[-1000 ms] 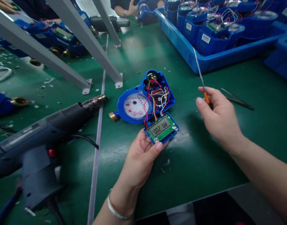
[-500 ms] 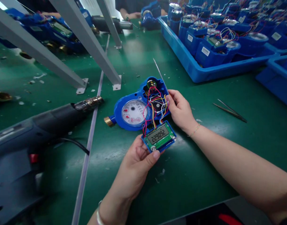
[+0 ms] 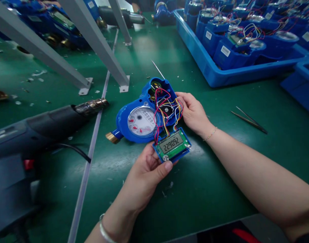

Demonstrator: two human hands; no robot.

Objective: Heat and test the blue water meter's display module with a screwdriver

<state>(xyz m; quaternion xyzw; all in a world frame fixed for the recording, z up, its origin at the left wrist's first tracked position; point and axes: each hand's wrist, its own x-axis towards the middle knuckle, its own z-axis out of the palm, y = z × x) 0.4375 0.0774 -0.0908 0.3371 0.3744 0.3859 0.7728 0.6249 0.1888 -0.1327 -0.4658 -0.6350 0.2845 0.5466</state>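
Observation:
A blue water meter (image 3: 121, 116) with a round dial (image 3: 143, 120) and a brass threaded end (image 3: 113, 137) sits on the bench in front of me, its upper housing open. Red, yellow and white wires (image 3: 166, 116) run from that housing to a green circuit board (image 3: 172, 145), whose display shows digits. My left hand (image 3: 151, 168) pinches the board by its lower left edge, thumb in front. At the meter's right side, my right hand (image 3: 192, 111) grips the housing; its fingertips are partly hidden. Behind the meter a thin metal rod (image 3: 158, 69) sticks out, its lower end hidden.
Tweezers (image 3: 249, 121) lie to the right. A blue tray (image 3: 207, 67) full of wired meters stands at the back right. A heat gun (image 3: 43, 131) lies at left, near grey metal legs (image 3: 101, 44) and a pale strip (image 3: 87, 168). Scraps dot the green bench (image 3: 210, 189).
The meter has shifted slightly left and tilted, its brass end lower, with my right hand still on it. The rod's tip has moved left. The board stays nearly in place in my left hand.

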